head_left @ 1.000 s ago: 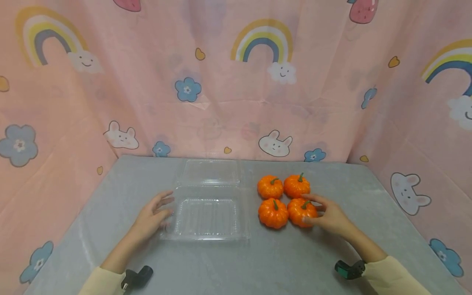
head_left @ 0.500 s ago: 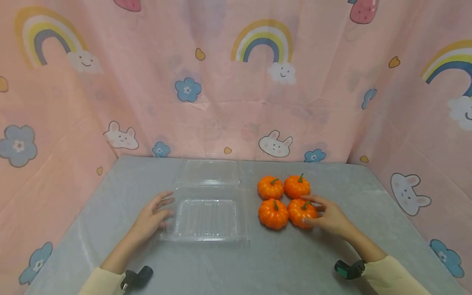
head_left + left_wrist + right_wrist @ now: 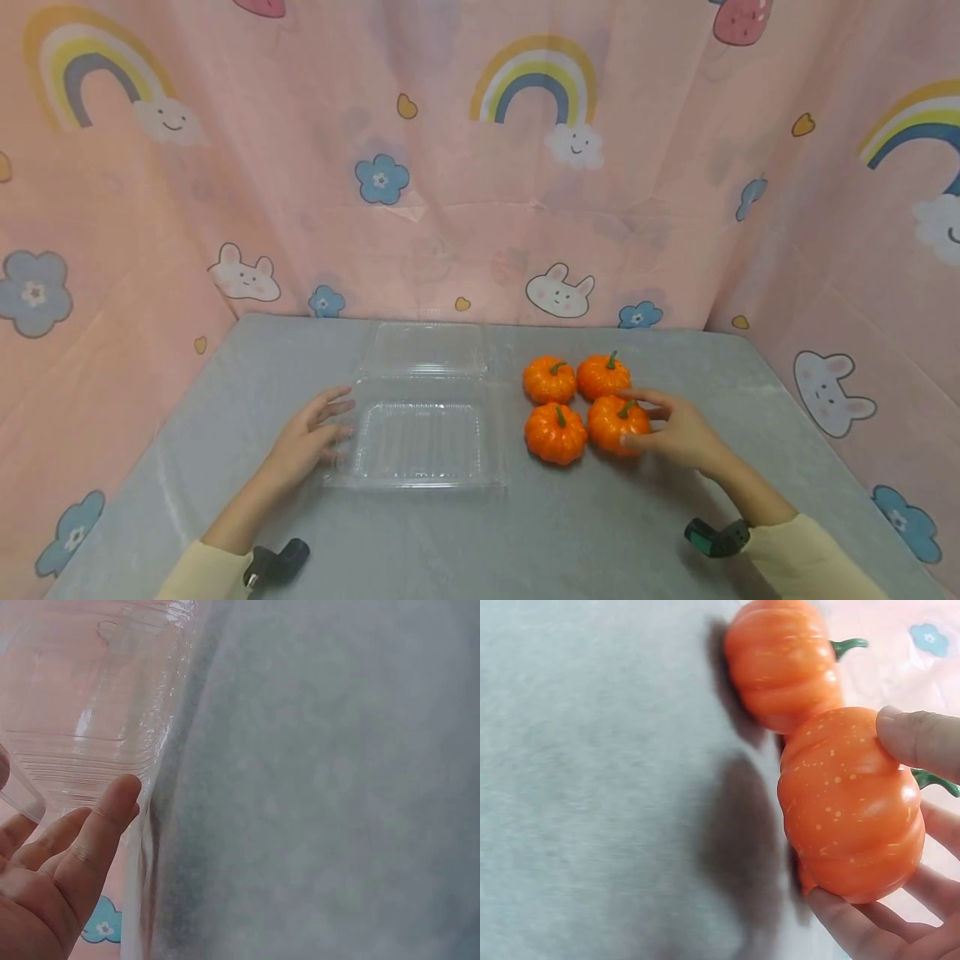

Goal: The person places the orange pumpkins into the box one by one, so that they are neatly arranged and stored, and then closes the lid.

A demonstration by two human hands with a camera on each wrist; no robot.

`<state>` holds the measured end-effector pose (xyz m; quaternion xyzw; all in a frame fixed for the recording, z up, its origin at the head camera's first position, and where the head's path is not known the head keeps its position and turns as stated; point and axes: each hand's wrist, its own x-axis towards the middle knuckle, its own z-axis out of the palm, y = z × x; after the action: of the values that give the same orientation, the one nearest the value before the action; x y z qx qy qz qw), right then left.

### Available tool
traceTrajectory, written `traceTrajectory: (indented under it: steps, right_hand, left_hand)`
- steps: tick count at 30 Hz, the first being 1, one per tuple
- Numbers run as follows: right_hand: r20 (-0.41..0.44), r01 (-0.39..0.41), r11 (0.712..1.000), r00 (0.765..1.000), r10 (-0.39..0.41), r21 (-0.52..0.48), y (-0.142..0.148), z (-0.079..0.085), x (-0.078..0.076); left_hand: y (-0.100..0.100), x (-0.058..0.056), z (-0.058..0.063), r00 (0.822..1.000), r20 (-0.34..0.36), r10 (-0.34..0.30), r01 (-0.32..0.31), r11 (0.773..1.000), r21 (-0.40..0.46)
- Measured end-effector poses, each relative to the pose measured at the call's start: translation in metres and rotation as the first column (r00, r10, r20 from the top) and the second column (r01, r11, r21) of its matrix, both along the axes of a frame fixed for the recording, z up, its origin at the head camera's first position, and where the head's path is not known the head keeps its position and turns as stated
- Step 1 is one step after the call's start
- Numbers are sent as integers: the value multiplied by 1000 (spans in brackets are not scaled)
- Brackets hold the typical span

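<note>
In the head view, right of centre, we find the right hand (image 3: pixel 675 433) pinching the front-right orange pumpkin (image 3: pixel 611 427), just beside three other pumpkins (image 3: pixel 555 434). The left hand (image 3: pixel 302 435), fingers apart, stands at the left edge of the open plastic clamshell container (image 3: pixel 420 442). We note a narrow worktop (image 3: pixel 480 542) gap between container and pumpkins, with wider room at lower centre.

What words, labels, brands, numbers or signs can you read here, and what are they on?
None: I can read no text anywhere.
Clear plastic container: no lettering visible.
Orange pumpkins: none visible.
Curtain: only pictures, such as rainbows and blue flowers.
Wrist devices: too small to tell.
</note>
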<state>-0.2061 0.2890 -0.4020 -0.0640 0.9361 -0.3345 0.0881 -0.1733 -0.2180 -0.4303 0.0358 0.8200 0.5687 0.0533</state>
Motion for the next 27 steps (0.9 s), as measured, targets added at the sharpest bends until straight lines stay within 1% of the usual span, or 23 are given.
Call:
traceTrajectory:
  steps: [7,11,17,22,25,27]
  right_hand:
    - [-25,4,1000,1000,-4,3,3,17,0]
    - [-46,-3,1000,999,2,-6,3,25,0]
    - [-58,-12,1000,998,11,-12,1,32,-1]
    - [-71,-21,1000,997,20,-15,-2,39,-4]
    - [-80,-32,999,996,30,-18,-3,43,-5]
    - [-89,-40,999,995,38,-17,-3,45,-7]
  left_hand:
    - [-1,0,0,1000,0,-17,17,1000,11]
    - [0,0,1,1000,2,-13,13,1000,10]
    - [0,0,1,1000,3,3,-3,1000,-12]
    - [0,0,0,1000,-7,4,-5,1000,-23]
    - [0,0,0,1000,-4,6,-7,1000,-16]
    - [0,0,0,1000,-3,-4,4,1000,-9]
